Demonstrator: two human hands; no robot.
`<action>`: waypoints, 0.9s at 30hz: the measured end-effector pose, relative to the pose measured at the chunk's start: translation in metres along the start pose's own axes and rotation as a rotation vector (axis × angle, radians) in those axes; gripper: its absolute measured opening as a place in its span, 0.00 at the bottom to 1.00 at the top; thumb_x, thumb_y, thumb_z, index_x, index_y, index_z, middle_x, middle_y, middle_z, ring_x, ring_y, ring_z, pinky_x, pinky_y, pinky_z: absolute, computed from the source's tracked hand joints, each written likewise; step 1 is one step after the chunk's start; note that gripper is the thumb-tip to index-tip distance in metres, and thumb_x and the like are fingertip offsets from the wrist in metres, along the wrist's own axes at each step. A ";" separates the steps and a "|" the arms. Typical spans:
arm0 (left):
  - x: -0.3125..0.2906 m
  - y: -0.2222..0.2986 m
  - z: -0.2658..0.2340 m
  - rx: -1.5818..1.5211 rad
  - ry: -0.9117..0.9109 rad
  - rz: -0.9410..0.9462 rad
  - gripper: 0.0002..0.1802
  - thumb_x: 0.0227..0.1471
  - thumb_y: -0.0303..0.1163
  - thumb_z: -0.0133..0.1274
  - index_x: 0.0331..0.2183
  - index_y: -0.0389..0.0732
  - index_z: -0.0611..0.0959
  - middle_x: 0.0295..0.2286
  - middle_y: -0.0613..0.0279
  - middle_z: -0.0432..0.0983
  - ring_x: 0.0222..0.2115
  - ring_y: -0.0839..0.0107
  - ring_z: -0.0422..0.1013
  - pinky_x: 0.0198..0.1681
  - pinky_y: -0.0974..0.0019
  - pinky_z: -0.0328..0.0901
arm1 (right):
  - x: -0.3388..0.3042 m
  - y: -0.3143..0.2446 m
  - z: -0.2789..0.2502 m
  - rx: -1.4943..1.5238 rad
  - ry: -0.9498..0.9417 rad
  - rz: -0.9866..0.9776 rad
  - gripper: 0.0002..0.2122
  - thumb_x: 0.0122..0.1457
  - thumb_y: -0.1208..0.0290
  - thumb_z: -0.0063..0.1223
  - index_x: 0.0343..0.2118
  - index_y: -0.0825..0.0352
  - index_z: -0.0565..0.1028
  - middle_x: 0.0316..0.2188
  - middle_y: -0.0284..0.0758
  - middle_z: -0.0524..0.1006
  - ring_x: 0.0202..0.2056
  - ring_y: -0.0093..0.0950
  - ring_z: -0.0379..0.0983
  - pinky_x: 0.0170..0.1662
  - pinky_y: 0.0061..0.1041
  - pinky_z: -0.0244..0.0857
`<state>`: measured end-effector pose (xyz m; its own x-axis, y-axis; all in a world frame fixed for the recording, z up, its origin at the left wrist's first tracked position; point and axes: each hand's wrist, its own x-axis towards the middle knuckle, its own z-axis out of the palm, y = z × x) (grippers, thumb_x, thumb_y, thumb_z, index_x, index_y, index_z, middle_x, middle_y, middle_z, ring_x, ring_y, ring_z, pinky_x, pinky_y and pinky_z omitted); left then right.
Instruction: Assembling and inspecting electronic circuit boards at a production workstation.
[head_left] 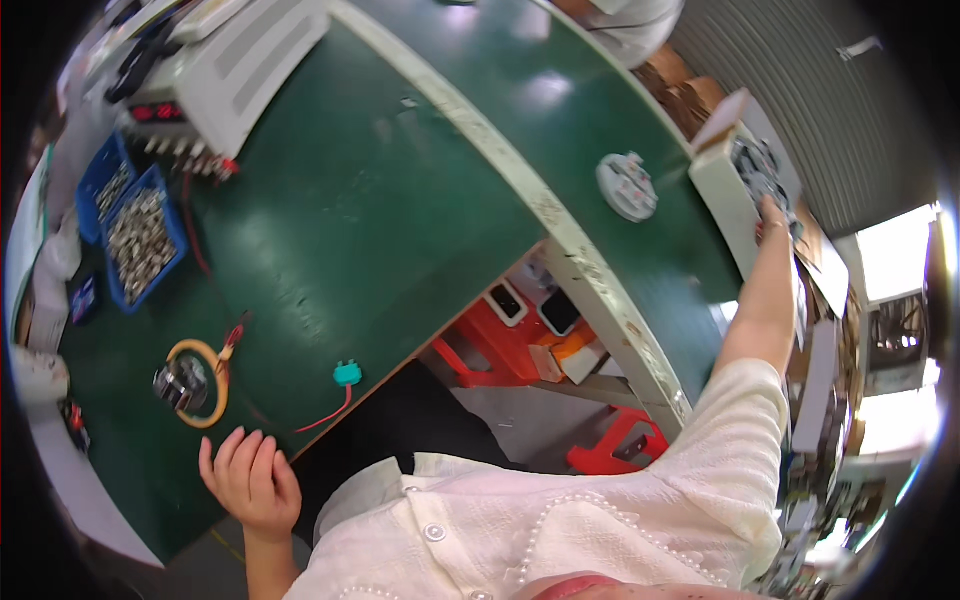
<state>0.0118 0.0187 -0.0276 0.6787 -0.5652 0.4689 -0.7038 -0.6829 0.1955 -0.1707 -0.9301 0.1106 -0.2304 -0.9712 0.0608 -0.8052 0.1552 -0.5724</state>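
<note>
My left hand point(255, 482) rests at the near edge of the green table with its fingers stretched out, holding nothing. Close by are a yellow ring point(222, 385) with a shiny metal piece inside it and a teal plug point(347, 373) on a red wire. Far out to the right, my right arm reaches into an open cardboard box point(722, 190) of grey parts point(757, 172). My right hand point(772, 213) is among those parts; its fingers are too small and hidden to read. A round white part point(628, 187) with small pieces on top lies left of the box.
Two blue bins point(168, 245) of small metal pieces stand at the left, below a white bench instrument point(245, 85) with a red display. A pale raised edge point(500, 165) divides the table surfaces. Red stools point(625, 440) are underneath. Another person's pale clothing point(640, 30) shows across the table.
</note>
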 end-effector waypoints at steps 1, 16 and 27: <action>0.000 -0.001 0.000 0.031 -0.008 -0.027 0.08 0.54 0.24 0.56 0.38 0.36 0.83 0.40 0.54 0.80 0.45 0.52 0.76 0.61 0.37 0.59 | 0.015 0.006 -0.004 0.040 -0.070 -0.019 0.30 0.51 0.34 0.57 0.40 0.62 0.77 0.29 0.32 0.70 0.26 0.27 0.66 0.27 0.29 0.63; 0.002 0.001 0.004 0.013 0.081 -0.020 0.11 0.47 0.29 0.63 0.37 0.45 0.84 0.39 0.63 0.79 0.43 0.60 0.76 0.59 0.43 0.62 | 0.066 0.010 -0.002 0.449 -0.242 0.183 0.13 0.59 0.43 0.61 0.27 0.44 0.76 0.14 0.15 0.69 0.12 0.11 0.64 0.11 0.10 0.55; 0.001 -0.001 0.004 0.047 0.097 -0.024 0.11 0.47 0.30 0.63 0.36 0.45 0.84 0.38 0.64 0.80 0.42 0.61 0.76 0.58 0.43 0.63 | 0.122 0.018 0.016 0.722 -0.378 0.167 0.13 0.61 0.49 0.62 0.28 0.51 0.75 0.17 0.17 0.69 0.14 0.10 0.62 0.12 0.10 0.54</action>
<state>0.0140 0.0170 -0.0305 0.6705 -0.5025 0.5458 -0.6752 -0.7182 0.1681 -0.2042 -1.0487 0.0943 -0.0134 -0.9609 -0.2764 -0.1983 0.2735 -0.9412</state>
